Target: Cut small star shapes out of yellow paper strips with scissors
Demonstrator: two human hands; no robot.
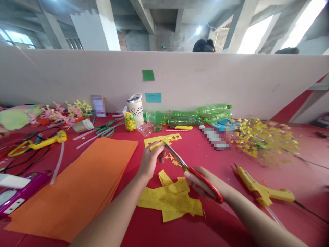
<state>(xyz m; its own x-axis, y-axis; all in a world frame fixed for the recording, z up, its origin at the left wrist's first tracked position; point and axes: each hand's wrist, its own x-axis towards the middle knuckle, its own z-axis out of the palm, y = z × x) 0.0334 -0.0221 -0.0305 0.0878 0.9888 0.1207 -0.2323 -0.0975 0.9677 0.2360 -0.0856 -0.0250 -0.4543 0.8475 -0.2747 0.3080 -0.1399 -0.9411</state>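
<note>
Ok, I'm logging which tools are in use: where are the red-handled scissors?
In the head view, just right of centre, the red-handled scissors are in the right hand, pointing toward the yellow piece held in the left hand.

From my end I see a red desk [218,159] backed by a pale partition [195,79], with a green note [148,75] stuck above a blue note [153,97]. Over its top edge I make out bare grey beams [144,13] across the ceiling [164,16] and a broad pillar [88,29], its right face brightly lit. A lamp [198,30] glows near the middle, right of a small green sign [164,47]. I get daylight from a window [19,38] at far left and glaring openings [257,33] on the right.
</note>
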